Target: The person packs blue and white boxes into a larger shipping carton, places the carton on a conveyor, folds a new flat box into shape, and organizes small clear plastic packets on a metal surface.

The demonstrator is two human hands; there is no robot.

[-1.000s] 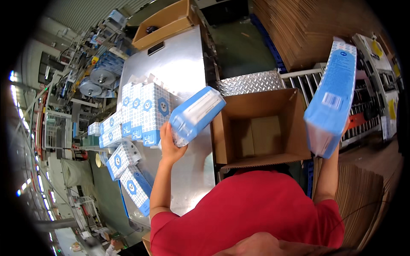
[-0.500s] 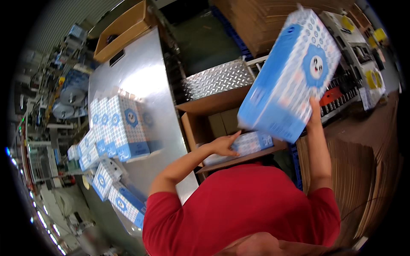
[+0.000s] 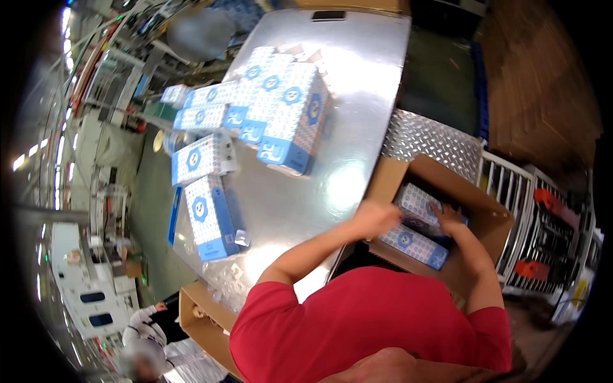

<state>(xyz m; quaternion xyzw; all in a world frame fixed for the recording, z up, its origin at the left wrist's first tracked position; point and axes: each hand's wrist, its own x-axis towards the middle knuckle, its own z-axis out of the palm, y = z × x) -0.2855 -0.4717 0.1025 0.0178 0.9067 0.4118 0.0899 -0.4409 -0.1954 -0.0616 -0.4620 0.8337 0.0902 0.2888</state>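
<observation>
Two packs (image 3: 418,201) are lying in the carton (image 3: 476,196) at right, right hand (image 3: 449,218) resting fingers spread on one, left hand's (image 3: 378,219) too blurred to tell, more packs (image 3: 290,112) standing upper left.

The right hand (image 3: 449,219) reaches into an open cardboard carton (image 3: 490,207), its spread fingers on the upper packet (image 3: 418,201) of two blue-and-white ones lying side by side. The left hand (image 3: 377,220), blurred, is at the carton's left side. On the metal tabletop (image 3: 287,210), similar packets (image 3: 290,115) stand grouped. Beyond the carton lies a diamond-plate sheet (image 3: 434,142), beside a roller conveyor (image 3: 504,182).
</observation>
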